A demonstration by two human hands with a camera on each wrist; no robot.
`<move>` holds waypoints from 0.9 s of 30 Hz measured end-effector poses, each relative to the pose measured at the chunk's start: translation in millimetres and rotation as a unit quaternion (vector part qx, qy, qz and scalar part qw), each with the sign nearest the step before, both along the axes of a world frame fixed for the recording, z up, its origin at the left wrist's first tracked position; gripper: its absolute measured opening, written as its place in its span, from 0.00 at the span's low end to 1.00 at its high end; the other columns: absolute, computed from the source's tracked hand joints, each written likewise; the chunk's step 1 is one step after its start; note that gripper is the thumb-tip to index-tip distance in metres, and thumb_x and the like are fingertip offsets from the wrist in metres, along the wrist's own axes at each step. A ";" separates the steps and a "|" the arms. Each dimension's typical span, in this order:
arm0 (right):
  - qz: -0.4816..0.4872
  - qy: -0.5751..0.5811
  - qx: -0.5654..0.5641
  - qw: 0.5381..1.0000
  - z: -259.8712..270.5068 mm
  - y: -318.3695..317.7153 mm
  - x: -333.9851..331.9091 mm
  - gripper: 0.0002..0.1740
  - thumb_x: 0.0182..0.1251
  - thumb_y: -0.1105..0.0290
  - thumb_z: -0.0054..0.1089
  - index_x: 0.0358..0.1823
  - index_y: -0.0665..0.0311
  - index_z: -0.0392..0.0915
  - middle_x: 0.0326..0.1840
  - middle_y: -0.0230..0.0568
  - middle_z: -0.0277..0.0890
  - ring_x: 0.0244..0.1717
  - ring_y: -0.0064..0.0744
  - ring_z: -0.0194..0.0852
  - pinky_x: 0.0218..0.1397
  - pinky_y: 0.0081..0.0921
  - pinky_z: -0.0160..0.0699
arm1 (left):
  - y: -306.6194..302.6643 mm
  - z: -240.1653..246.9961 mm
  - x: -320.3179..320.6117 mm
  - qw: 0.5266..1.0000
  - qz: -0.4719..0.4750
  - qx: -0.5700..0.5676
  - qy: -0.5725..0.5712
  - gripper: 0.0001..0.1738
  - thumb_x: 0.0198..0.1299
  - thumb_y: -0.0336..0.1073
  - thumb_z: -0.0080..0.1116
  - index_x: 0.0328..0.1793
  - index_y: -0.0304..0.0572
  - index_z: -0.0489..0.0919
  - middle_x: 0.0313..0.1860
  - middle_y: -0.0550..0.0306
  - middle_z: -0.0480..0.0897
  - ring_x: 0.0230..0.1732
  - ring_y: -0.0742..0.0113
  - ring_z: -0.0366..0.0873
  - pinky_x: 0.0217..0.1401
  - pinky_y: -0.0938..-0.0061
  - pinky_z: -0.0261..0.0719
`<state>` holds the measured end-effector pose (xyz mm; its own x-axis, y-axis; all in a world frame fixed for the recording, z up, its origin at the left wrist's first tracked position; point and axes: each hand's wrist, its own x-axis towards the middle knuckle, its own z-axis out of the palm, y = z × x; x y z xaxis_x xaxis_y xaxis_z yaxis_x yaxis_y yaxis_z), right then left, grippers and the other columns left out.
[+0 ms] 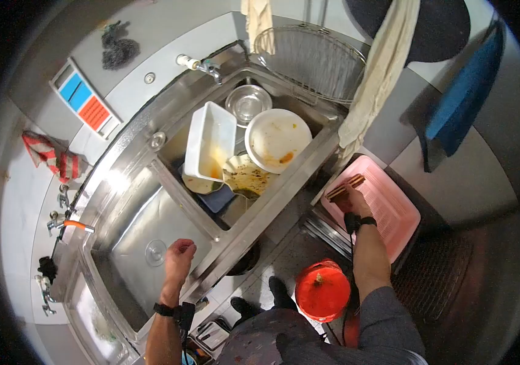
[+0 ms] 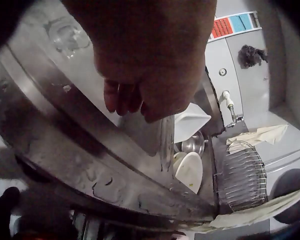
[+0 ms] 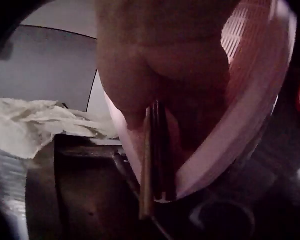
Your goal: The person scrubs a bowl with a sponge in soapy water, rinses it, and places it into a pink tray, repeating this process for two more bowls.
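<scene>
My right hand (image 1: 356, 202) grips a small bundle of chopsticks (image 1: 340, 191), thin brown and tan sticks, inside the near end of a pink slotted basket (image 1: 397, 198). In the right wrist view the chopsticks (image 3: 147, 175) point down and out from between the fingers, near the basket's pink wall (image 3: 215, 145). Over the left basin (image 1: 141, 274) of the steel sink hangs my left hand (image 1: 179, 258), fingers loosely curled with nothing in them. The left wrist view shows its fingertips (image 2: 122, 100) above the basin.
Soiled dishes fill the right basin: a white rectangular tub (image 1: 211, 137), a white round bowl (image 1: 278, 140), a scalloped yellowish plate (image 1: 244, 176) and a steel bowl (image 1: 248, 103). A red bucket (image 1: 322, 292) stands by my feet. Cloths (image 1: 372, 73) and a wire strainer (image 1: 308, 61) hang behind.
</scene>
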<state>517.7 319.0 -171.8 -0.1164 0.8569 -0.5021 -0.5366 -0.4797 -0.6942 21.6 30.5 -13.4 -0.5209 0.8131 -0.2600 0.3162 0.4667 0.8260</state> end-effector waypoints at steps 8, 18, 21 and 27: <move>0.032 -0.254 -0.004 0.967 -43.9 2.7 41.8 0.31 0.70 0.39 0.59 0.33 0.64 0.74 0.25 0.42 0.75 0.20 0.38 0.77 0.24 0.36 0.79 | -15.1 -7.0 -10.9 0.999 0.004 -0.020 0.027 0.14 0.62 0.37 0.66 0.49 0.35 0.85 0.40 0.50 0.88 0.43 0.64 0.86 0.50 0.70 0.82; 0.234 -0.274 0.200 0.911 11.3 28.8 5.2 0.13 0.75 0.64 0.55 0.32 0.63 0.76 0.28 0.34 0.75 0.24 0.39 0.72 0.31 0.39 0.79 | -80.8 4.4 -34.2 0.990 0.055 0.123 -0.031 0.11 0.66 0.25 0.55 0.48 0.38 0.86 0.34 0.59 0.87 0.34 0.73 0.82 0.41 0.74 0.82; 0.229 -0.213 0.107 0.944 57.1 36.4 -24.3 0.12 0.79 0.60 0.55 0.41 0.61 0.74 0.24 0.31 0.73 0.21 0.26 0.72 0.23 0.27 0.74 | -127.4 30.8 -31.2 0.984 0.106 0.145 0.020 0.11 0.66 0.30 0.58 0.51 0.38 0.85 0.34 0.57 0.87 0.34 0.72 0.82 0.42 0.72 0.82; 0.312 -0.272 0.260 0.872 179.3 -68.2 -192.7 0.09 0.79 0.61 0.55 0.44 0.59 0.75 0.25 0.26 0.72 0.20 0.17 0.69 0.19 0.15 0.64 | -252.4 38.9 -57.6 0.971 0.160 0.179 0.001 0.10 0.67 0.32 0.59 0.51 0.38 0.85 0.35 0.57 0.88 0.34 0.72 0.82 0.43 0.74 0.81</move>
<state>325.0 250.8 7.4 -0.5067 0.8406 -0.1916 0.1940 -0.1053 -0.9753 -36.0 -221.9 25.5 -0.7614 0.6482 0.0106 0.2051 0.2253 0.9525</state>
